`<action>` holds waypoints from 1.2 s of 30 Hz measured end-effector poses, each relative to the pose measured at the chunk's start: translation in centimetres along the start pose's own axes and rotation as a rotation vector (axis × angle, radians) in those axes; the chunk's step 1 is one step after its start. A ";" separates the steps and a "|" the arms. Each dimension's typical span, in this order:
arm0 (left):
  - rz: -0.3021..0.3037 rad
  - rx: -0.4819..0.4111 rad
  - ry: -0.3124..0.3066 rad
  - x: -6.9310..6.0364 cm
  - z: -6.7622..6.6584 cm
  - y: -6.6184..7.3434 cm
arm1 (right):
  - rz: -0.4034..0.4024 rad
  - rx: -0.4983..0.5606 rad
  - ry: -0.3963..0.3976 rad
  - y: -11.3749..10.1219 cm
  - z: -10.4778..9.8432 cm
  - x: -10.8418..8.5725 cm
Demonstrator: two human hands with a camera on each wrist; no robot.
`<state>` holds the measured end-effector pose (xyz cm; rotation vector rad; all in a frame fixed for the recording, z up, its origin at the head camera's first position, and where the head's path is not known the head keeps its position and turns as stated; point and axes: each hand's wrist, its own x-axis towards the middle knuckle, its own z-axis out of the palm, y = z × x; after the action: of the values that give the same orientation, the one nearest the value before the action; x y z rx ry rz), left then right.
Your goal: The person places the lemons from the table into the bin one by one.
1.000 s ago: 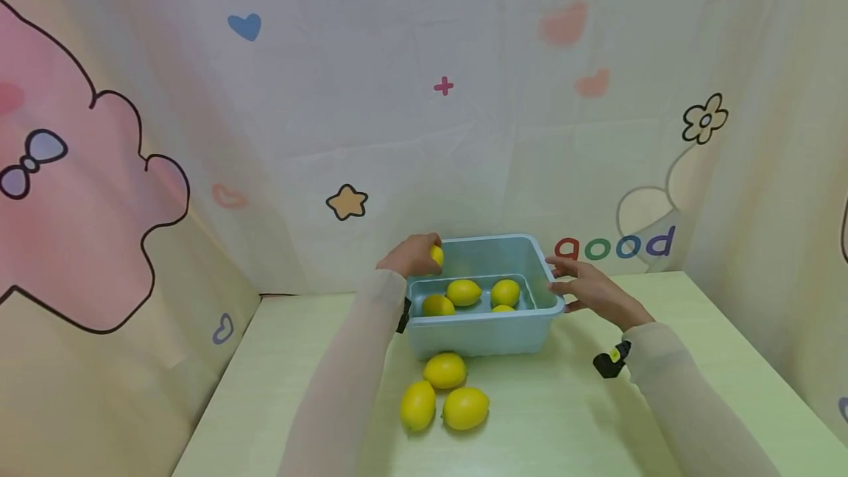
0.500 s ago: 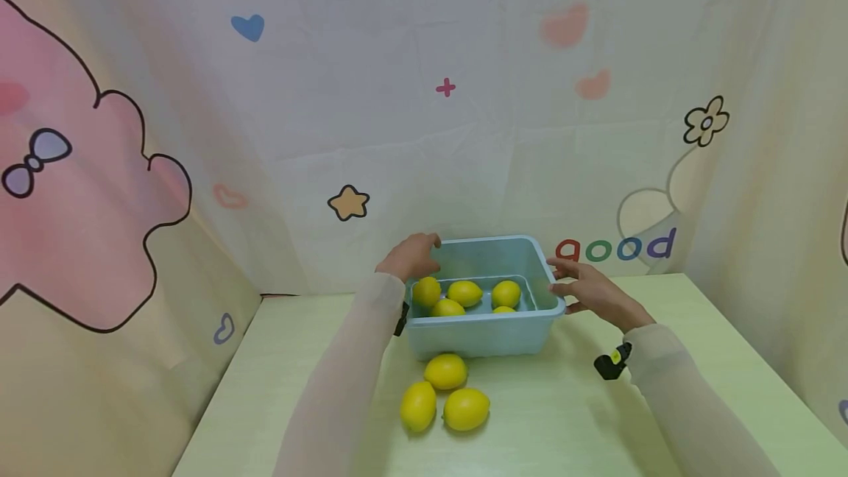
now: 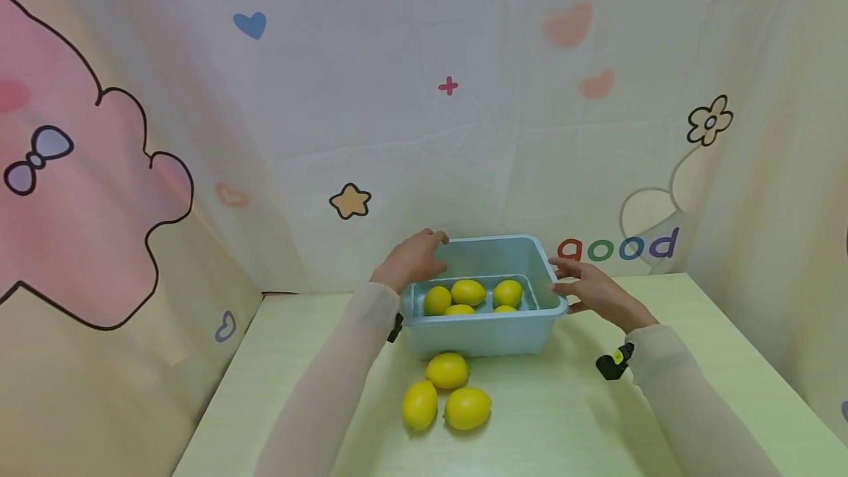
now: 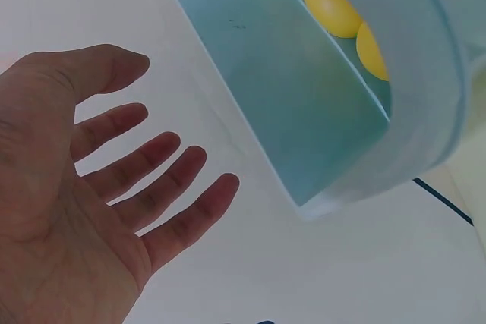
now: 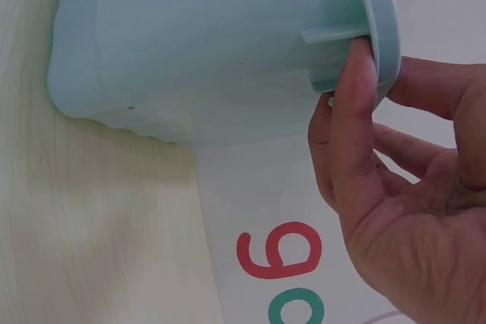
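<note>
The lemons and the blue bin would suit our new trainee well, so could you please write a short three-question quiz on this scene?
1. How many lemons lie on the table, outside the blue bin?
2. Which hand grips the blue bin: A) left, B) right, or C) both?
3. True or false: one hand is holding a lemon.

Key:
1. Three.
2. B, the right hand.
3. False; the left hand holds nothing.

You had a plain pale-blue plastic bin point(image 3: 480, 337), bright yellow lemons point(image 3: 467, 408) and off-white sleeves point(image 3: 331, 389). Your pale yellow-green tabletop point(image 3: 543, 418) showed faint grain; your whitish curtain point(image 3: 397, 116) carried blue and coral hearts point(image 3: 250, 25), a black-outlined orange star point(image 3: 350, 201) and multicoloured letters point(image 3: 591, 250).
</note>
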<state>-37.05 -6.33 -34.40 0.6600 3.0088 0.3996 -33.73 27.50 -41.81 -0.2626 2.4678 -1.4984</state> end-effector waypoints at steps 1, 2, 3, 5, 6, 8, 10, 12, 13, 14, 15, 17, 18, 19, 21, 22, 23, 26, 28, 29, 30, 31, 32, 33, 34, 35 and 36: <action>0.005 0.004 0.007 -0.2 0.0 0.1 | 0.000 -0.002 0.000 0.0 0.0 0.0; 0.012 0.014 0.013 -0.4 -0.1 0.1 | 0.001 -0.004 0.001 0.0 0.0 0.0; 0.021 0.025 0.020 -0.6 -0.1 0.1 | 0.002 -0.005 0.002 0.1 0.1 0.1; 0.038 0.040 0.032 -1.1 -0.1 0.1 | 0.007 -0.010 0.005 0.1 0.1 0.1; 0.047 0.048 0.037 -1.3 0.0 0.1 | 0.008 -0.012 0.008 0.1 0.2 0.1; 0.061 0.057 0.045 -1.9 0.1 0.1 | 0.009 -0.014 0.009 0.1 0.2 0.0; 0.066 0.056 0.049 -2.5 0.2 0.0 | 0.007 -0.015 0.007 0.1 0.2 0.0; 0.073 0.055 0.052 -3.0 0.3 0.1 | 0.002 -0.012 0.002 0.1 0.1 -0.1; 0.077 0.051 0.054 -3.2 0.3 0.1 | 0.001 -0.012 0.001 0.1 0.0 -0.1; 0.085 0.053 0.058 -3.4 0.3 0.1 | 0.000 -0.013 0.002 0.1 0.0 -0.2; 0.093 0.054 0.063 -3.6 0.4 0.1 | 0.000 -0.016 0.003 0.1 -0.1 -0.3; 0.110 0.052 0.077 -3.9 0.4 0.3 | -0.003 -0.020 0.004 0.1 -0.3 -0.4; 0.115 0.053 0.086 -4.1 0.4 0.3 | -0.004 -0.021 0.004 0.0 -0.3 -0.4; 0.119 0.052 0.094 -4.4 0.5 0.4 | -0.007 -0.022 0.005 0.0 -0.4 -0.4; 0.121 0.052 0.105 -4.9 0.5 0.5 | -0.011 -0.019 0.001 -0.1 -0.4 -0.4; 0.125 0.051 0.111 -5.2 0.6 0.5 | -0.012 -0.014 -0.001 -0.1 -0.4 -0.3; 0.129 0.053 0.118 -5.4 0.6 0.5 | -0.011 -0.011 -0.002 -0.1 -0.4 -0.3; 0.148 0.057 0.147 -6.2 0.8 0.5 | -0.003 -0.002 -0.003 0.0 -0.2 -0.3; 0.166 0.065 0.178 -6.8 1.0 0.4 | -0.002 0.005 -0.004 0.1 -0.2 -0.2; 0.170 0.068 0.191 -7.0 1.1 0.3 | -0.004 0.006 -0.005 0.1 -0.1 -0.2; 0.177 0.069 0.204 -7.3 1.2 0.2 | -0.006 0.009 -0.006 0.1 -0.1 -0.2; 0.185 0.069 0.217 -7.6 1.3 0.2 | -0.009 0.010 -0.007 0.1 -0.1 -0.2; 0.194 0.069 0.229 -7.9 1.4 0.1 | -0.012 0.011 -0.007 0.1 0.0 -0.2; 0.200 0.071 0.239 -8.2 1.5 0.0 | -0.014 0.011 -0.008 0.1 0.0 -0.2; 0.206 0.071 0.247 -8.5 1.6 -0.1 | -0.015 0.009 -0.009 0.1 0.0 -0.1; 0.214 0.070 0.258 -8.8 1.7 -0.2 | -0.016 0.006 -0.009 0.1 0.0 -0.1; 0.219 0.070 0.269 -9.1 1.7 -0.3 | -0.016 0.005 -0.009 0.1 0.0 -0.1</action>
<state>-28.75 -9.93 -36.30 1.0250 3.2243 0.4243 -33.64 27.53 -41.87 -0.2884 2.4606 -1.5063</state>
